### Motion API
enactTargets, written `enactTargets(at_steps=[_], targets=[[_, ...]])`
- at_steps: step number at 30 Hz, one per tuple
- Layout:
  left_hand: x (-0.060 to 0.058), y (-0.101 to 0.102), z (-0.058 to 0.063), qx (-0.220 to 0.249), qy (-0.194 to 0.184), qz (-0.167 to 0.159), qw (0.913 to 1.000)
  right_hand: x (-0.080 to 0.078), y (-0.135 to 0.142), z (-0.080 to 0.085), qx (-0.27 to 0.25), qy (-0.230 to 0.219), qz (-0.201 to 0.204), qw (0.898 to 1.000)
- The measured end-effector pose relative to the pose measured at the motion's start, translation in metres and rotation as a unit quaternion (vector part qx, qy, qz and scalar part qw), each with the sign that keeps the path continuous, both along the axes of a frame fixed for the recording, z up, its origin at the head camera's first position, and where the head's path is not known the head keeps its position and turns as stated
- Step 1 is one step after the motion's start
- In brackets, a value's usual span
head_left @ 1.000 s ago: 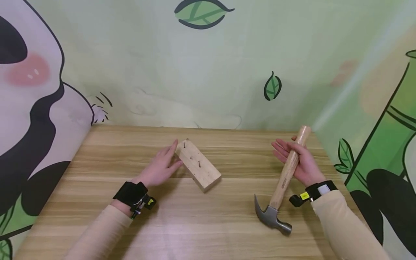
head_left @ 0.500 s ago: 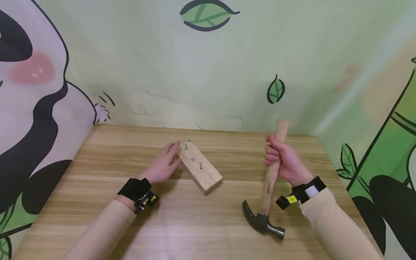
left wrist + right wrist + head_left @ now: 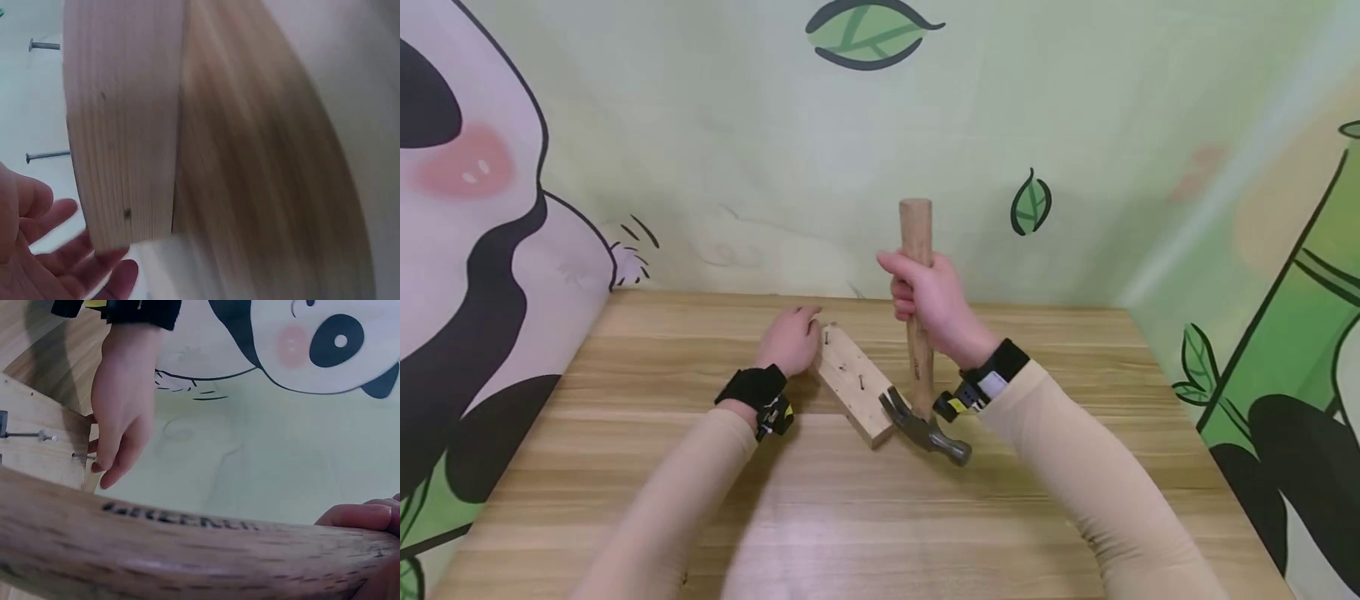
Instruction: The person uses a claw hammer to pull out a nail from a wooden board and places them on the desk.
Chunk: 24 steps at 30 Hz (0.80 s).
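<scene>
A pale wooden block lies slantwise on the table, with nails standing up from its top face. My left hand rests at the block's far left end; in the left wrist view its loosely bent fingers reach just past that end, beside a protruding nail. My right hand grips the wooden handle of a claw hammer, head down. The hammer's dark claw points left and overlaps the block's near right corner. Printed lettering shows on the handle in the right wrist view.
The wood-grain table ends at a green wall cloth printed with leaves and a panda. Both wrists wear black straps with small cameras.
My right hand has closed round the hammer's handle and carried it left to the block. My left hand has shifted slightly up and right, round the block's far end.
</scene>
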<state>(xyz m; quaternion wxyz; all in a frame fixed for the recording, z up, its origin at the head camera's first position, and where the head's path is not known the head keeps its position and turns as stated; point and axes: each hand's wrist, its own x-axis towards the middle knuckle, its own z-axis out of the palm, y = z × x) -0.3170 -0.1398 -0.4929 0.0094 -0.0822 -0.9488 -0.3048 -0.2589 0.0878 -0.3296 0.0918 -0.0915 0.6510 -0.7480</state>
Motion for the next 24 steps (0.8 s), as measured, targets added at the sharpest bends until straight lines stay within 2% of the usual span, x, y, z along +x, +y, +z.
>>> enactTargets(at_steps=[4, 6, 14, 20, 24], targets=[[-0.005, 0.007, -0.002, 0.012, -0.048, 0.013, 0.9987, -0.011, -0.024, -0.002, 0.028, -0.003, -0.01, 1.0], [-0.005, 0.011, -0.003, 0.006, -0.061, 0.014, 0.998, -0.017, -0.032, -0.003, 0.044, -0.005, -0.015, 0.999], [-0.008, 0.017, -0.006, -0.025, -0.046, 0.013, 0.9986, -0.033, -0.055, -0.006, 0.088, 0.008, -0.015, 0.996], [-0.008, 0.016, -0.015, -0.022, -0.05, 0.023, 0.9982, -0.036, -0.072, -0.01, 0.153, 0.037, -0.015, 0.987], [-0.011, 0.016, -0.017, -0.053, -0.041, 0.011, 0.9977, -0.037, -0.079, -0.009, 0.173, 0.054, -0.027, 0.983]])
